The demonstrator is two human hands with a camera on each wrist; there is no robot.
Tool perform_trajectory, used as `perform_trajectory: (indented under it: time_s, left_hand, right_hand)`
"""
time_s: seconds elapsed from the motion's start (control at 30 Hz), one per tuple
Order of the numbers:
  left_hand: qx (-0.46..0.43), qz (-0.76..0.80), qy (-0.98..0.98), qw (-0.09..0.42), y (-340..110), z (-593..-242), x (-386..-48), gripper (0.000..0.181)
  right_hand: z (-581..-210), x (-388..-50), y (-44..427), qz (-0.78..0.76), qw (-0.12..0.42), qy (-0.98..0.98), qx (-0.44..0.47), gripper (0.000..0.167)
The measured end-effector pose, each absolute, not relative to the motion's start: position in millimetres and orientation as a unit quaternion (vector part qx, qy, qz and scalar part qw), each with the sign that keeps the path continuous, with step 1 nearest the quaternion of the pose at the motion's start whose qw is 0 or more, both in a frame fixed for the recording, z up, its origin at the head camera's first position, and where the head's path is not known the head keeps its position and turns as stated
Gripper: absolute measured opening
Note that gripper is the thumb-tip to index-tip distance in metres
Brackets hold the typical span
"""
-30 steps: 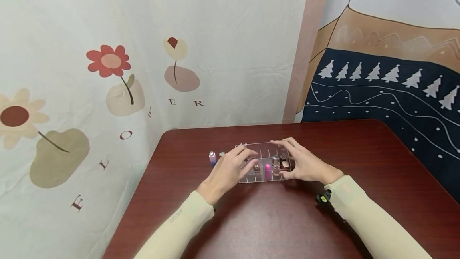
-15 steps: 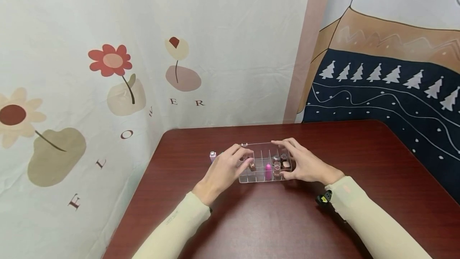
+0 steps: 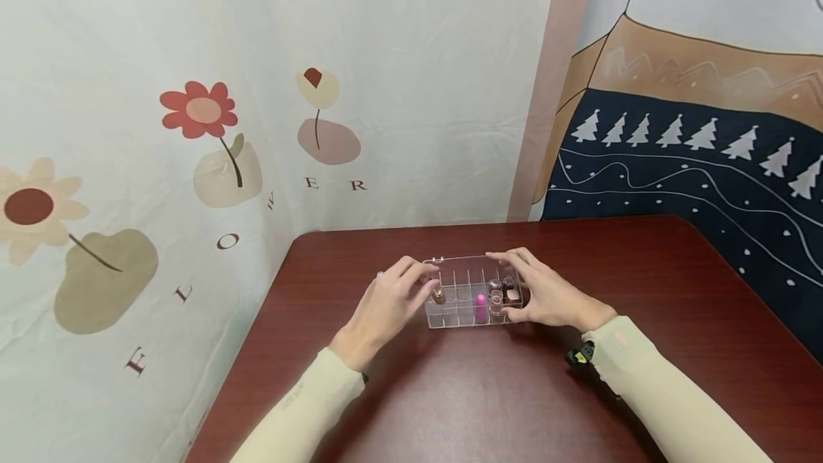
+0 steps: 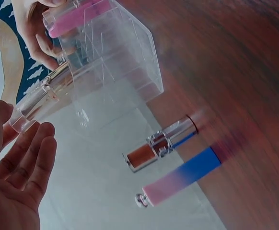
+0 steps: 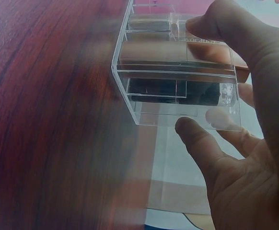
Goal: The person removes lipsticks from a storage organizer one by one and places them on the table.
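Note:
A clear compartment organizer (image 3: pixel 459 314) stands on the table, with a pink tube (image 3: pixel 481 309) and several cosmetics in its right compartments. My right hand (image 3: pixel 553 296) grips the organizer's right end between thumb and fingers; the right wrist view shows the hand (image 5: pixel 245 167) around the clear wall beside a dark tube (image 5: pixel 178 91). My left hand (image 3: pixel 381 306) pinches a clear-capped tube (image 3: pixel 439 294) at the organizer's left side. In the left wrist view the hand (image 4: pixel 22 167) holds this tube (image 4: pixel 43 93) by its end, above the compartments; whether its lower end is inside one I cannot tell.
Left of the organizer stand a pink-and-blue tube (image 4: pixel 182 176) and a silver tube with orange-brown contents (image 4: pixel 142 156), mostly hidden behind my left hand in the head view. The red-brown table (image 3: pixel 489 391) meets a printed cloth (image 3: pixel 424 91) at the back.
My left hand has moved left along the organizer, with the clear-capped tube in its fingers, and now hides most of the tubes on the table. My right hand stays at the right end.

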State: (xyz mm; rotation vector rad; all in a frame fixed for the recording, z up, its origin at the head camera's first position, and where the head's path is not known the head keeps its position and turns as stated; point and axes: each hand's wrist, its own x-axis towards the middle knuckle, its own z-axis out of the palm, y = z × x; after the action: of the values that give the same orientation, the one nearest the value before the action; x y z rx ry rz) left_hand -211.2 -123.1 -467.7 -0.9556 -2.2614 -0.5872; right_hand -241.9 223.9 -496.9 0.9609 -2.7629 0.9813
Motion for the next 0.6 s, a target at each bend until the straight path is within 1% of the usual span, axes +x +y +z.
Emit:
perform_trajectory:
  time_s: [0.13,0.3,0.43,0.6]
  left_hand:
    - [-0.36,-0.223,-0.849,0.315,-129,-465,-208,0.023]
    - [-0.359,-0.224,-0.843,0.331,-137,-465,-207,0.024]
    - [-0.352,-0.23,-0.847,0.325,-142,-463,-205,0.022]
    - [-0.34,-0.247,-0.849,0.319,-148,-461,-202,0.023]
  right_hand:
    - [-498,-242,224,0.315,0.034,-0.895,0.313,0.109]
    - [-498,-242,224,0.314,0.026,-0.898,0.307,0.11]
    - [-498,-242,224,0.312,0.027,-0.899,0.307,0.11]
    - [-496,-242,223,0.315,0.026,-0.897,0.31,0.109]
